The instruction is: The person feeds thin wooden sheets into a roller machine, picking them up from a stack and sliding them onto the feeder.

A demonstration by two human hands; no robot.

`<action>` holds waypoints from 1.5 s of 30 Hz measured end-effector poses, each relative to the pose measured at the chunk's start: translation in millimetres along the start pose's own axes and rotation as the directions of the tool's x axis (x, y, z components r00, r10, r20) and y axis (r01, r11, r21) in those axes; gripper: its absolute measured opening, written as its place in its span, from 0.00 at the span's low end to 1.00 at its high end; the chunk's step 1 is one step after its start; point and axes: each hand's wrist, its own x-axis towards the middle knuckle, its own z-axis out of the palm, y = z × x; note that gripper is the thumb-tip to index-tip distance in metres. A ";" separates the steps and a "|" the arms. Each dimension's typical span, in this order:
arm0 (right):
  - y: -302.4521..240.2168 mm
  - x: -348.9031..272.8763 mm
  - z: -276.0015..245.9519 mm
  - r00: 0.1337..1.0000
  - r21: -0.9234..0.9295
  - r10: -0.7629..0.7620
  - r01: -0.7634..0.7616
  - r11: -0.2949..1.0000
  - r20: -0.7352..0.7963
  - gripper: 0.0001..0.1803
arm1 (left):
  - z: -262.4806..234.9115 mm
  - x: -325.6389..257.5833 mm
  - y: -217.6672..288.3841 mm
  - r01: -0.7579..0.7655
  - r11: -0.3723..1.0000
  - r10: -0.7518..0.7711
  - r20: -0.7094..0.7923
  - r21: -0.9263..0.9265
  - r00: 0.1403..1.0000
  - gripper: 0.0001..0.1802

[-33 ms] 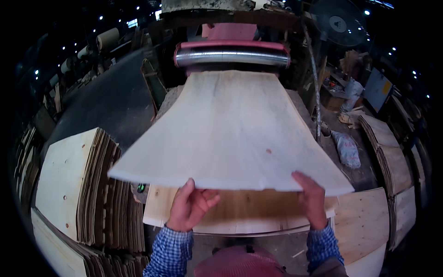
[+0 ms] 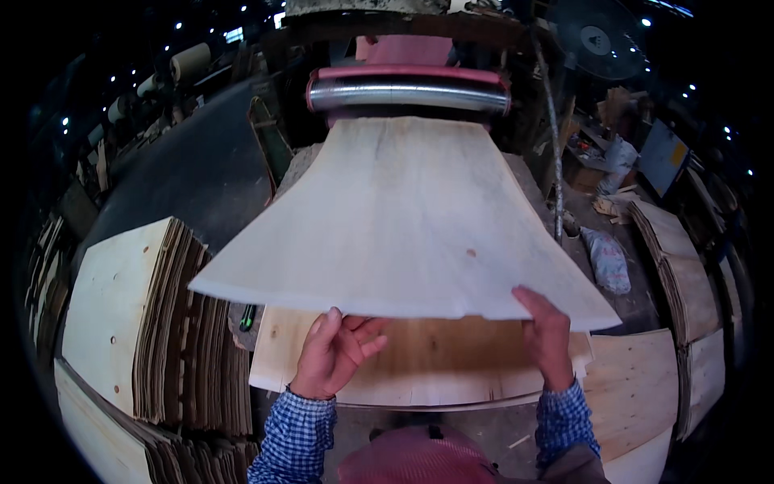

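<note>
A wide, pale wood veneer sheet slopes toward me from under a shiny metal roller, its near edge raised. My right hand grips that edge toward the right, fingers on top and thumb hidden beneath. Lower left of the edge's middle is my left hand, its thumb tip at the edge and its fingers loosely curled apart from the thumb. It holds nothing that I can see. Below the raised edge lies another stack of veneer sheets.
Thick veneer stacks stand at the left, and more sheets lie at the right. A green-and-black tool is beside the left stack. Further right are a stuffed white sack, a thin upright pole and a fan.
The veneer sheet's near edge has shifted slightly away from me, uncovering more of the stack below. My right hand has moved with it; the left hand has barely moved.
</note>
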 end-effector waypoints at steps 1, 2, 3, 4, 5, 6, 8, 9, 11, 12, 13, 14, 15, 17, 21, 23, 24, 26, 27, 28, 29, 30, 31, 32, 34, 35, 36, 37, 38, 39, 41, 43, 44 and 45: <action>5.5 15.2 4.5 1.000 0.003 0.004 -0.004 1.000 -0.003 0.27 | -3.9 -6.5 -3.2 0.010 1.000 -0.011 0.032 0.019 0.999 0.24; 15.4 27.2 12.4 0.999 -0.010 -0.026 0.025 1.000 -0.032 0.26 | -9.4 -16.8 -5.9 0.023 0.999 -0.026 0.057 0.045 0.998 0.24; 24.1 37.3 18.0 0.997 -0.024 -0.052 0.050 0.998 -0.059 0.25 | -16.1 -30.5 -8.7 0.041 0.997 -0.046 0.079 0.070 0.996 0.25; 28.9 51.7 27.1 0.998 -0.023 -0.042 0.041 0.999 -0.055 0.24 | -35.3 -47.1 -13.2 0.085 0.993 -0.086 0.001 0.077 0.996 0.25; 32.4 67.4 43.1 0.999 -0.013 -0.035 0.034 0.999 -0.033 0.23 | -65.2 -69.6 -20.3 0.128 0.989 -0.121 -0.096 0.072 0.988 0.25; 39.8 83.4 53.3 0.998 -0.037 -0.050 0.049 0.998 -0.027 0.22 | -85.8 -90.9 -30.3 0.178 0.983 -0.166 -0.170 0.054 0.971 0.26; 65.4 111.7 75.7 0.995 -0.034 -0.089 0.087 0.996 -0.044 0.23 | -102.9 -125.2 -50.2 0.176 0.984 -0.176 -0.344 -0.032 0.922 0.22; 77.7 126.3 93.7 0.995 -0.033 -0.094 0.093 0.995 -0.036 0.23 | -115.2 -143.0 -63.2 0.147 0.985 -0.172 -0.392 -0.093 0.904 0.21; 104.3 152.7 131.8 0.999 -0.049 -0.041 0.041 0.998 0.011 0.23 | -106.0 -163.8 -77.6 0.106 0.984 -0.171 -0.604 -0.142 0.778 0.16; 122.3 165.6 144.8 0.999 -0.059 0.016 -0.014 0.998 0.036 0.23 | -103.3 -164.9 -81.1 0.099 0.983 -0.174 -0.638 -0.152 0.751 0.15; 146.8 178.7 165.3 0.999 -0.052 -0.046 0.047 0.998 0.015 0.25 | -105.5 -166.1 -85.4 0.086 0.984 -0.168 -0.672 -0.154 0.721 0.15; 163.6 191.0 182.5 0.999 -0.054 -0.044 0.046 0.997 0.031 0.25 | -105.3 -165.3 -88.7 0.078 0.985 -0.167 -0.701 -0.156 0.693 0.15; 163.0 202.1 199.7 0.998 -0.085 -0.043 0.047 0.995 0.055 0.26 | -102.1 -163.6 -90.5 0.074 0.990 -0.138 -0.751 -0.118 0.645 0.15; 163.8 219.0 229.4 0.984 -0.079 -0.083 0.097 0.992 0.158 0.28 | -94.1 -158.2 -93.4 0.005 0.997 -0.065 -0.784 -0.078 0.617 0.16; 188.5 215.5 289.3 0.969 -0.207 -0.064 0.115 0.971 0.237 0.22 | -77.1 -126.4 -89.7 -0.035 0.999 0.030 -0.878 0.015 0.478 0.18; 192.7 188.7 312.2 0.964 -0.197 -0.084 0.136 0.971 0.254 0.20 | -78.8 -120.5 -88.3 -0.041 0.999 0.033 -0.873 0.015 0.486 0.19; 184.9 160.6 319.2 0.951 -0.140 -0.111 0.156 0.978 0.287 0.20 | -80.3 -119.5 -88.5 -0.047 0.999 0.034 -0.872 0.013 0.489 0.19; 158.0 103.8 318.5 0.950 -0.289 -0.140 0.222 0.931 0.278 0.21 | -81.9 -117.0 -88.8 -0.060 0.998 0.024 -0.894 -0.003 0.447 0.18; 149.2 81.4 309.8 0.953 -0.234 -0.129 0.197 0.952 0.276 0.20 | -84.2 -114.5 -88.6 -0.066 0.998 0.017 -0.900 -0.013 0.436 0.18; 139.3 64.1 298.9 0.956 -0.177 -0.119 0.170 0.969 0.267 0.20 | -92.7 -116.2 -90.1 -0.078 0.996 -0.003 -0.895 -0.042 0.446 0.17; 124.5 46.5 280.8 0.946 -0.150 -0.118 0.169 0.974 0.303 0.20 | -105.4 -125.1 -94.6 -0.082 0.994 -0.029 -0.890 -0.075 0.455 0.17; 110.5 26.6 261.5 0.934 -0.126 -0.110 0.161 0.979 0.339 0.20 | -113.6 -131.0 -95.9 -0.078 0.991 -0.061 -0.884 -0.110 0.464 0.16; 100.4 6.9 246.2 0.930 -0.110 -0.097 0.144 0.983 0.353 0.20 | -115.7 -130.3 -93.6 -0.055 0.990 -0.089 -0.872 -0.132 0.482 0.16; 91.0 -12.2 231.2 0.925 -0.094 -0.087 0.131 0.987 0.369 0.21 | -116.2 -129.7 -91.7 -0.035 0.987 -0.118 -0.858 -0.156 0.500 0.15; 76.4 -50.3 201.2 0.920 -0.068 -0.093 0.128 0.989 0.380 0.21 | -120.4 -130.2 -87.8 -0.008 0.979 -0.168 -0.828 -0.203 0.535 0.14; 68.7 -67.4 185.4 0.913 -0.071 -0.076 0.114 0.991 0.401 0.22 | -124.8 -132.6 -84.3 0.000 0.974 -0.188 -0.812 -0.225 0.552 0.14; 59.7 -82.1 169.9 0.905 -0.071 -0.061 0.100 0.992 0.422 0.23 | -128.4 -133.7 -81.4 0.007 0.970 -0.205 -0.798 -0.245 0.567 0.14; 51.7 -95.6 155.9 0.896 -0.064 -0.033 0.069 0.996 0.443 0.23 | -124.2 -133.2 -77.6 0.016 0.969 -0.214 -0.799 -0.248 0.562 0.14; 43.6 -107.3 142.1 0.886 -0.056 -0.008 0.039 0.998 0.464 0.23 | -117.5 -129.7 -72.5 0.030 0.972 -0.205 -0.778 -0.234 0.593 0.14; 35.9 -116.7 130.2 0.875 -0.047 0.014 0.010 0.999 0.484 0.23 | -107.4 -123.1 -65.3 0.040 0.975 -0.195 -0.756 -0.219 0.625 0.14; 23.1 -129.5 111.1 0.863 -0.049 0.043 -0.021 0.999 0.503 0.24 | -107.1 -119.6 -62.8 0.053 0.980 -0.178 -0.719 -0.194 0.672 0.14; 15.8 -140.2 99.0 0.852 -0.063 0.062 -0.034 0.997 0.519 0.25 | -123.2 -118.8 -66.8 0.057 0.984 -0.160 -0.687 -0.170 0.709 0.15; 13.6 -141.5 94.1 0.850 -0.067 0.064 -0.034 0.997 0.523 0.26 | -130.6 -120.7 -70.2 0.079 0.977 -0.198 -0.716 -0.196 0.670 0.15; 10.0 -146.3 90.6 0.845 -0.065 0.069 -0.041 0.997 0.530 0.26 | -137.6 -127.8 -73.2 0.103 0.970 -0.235 -0.748 -0.219 0.621 0.15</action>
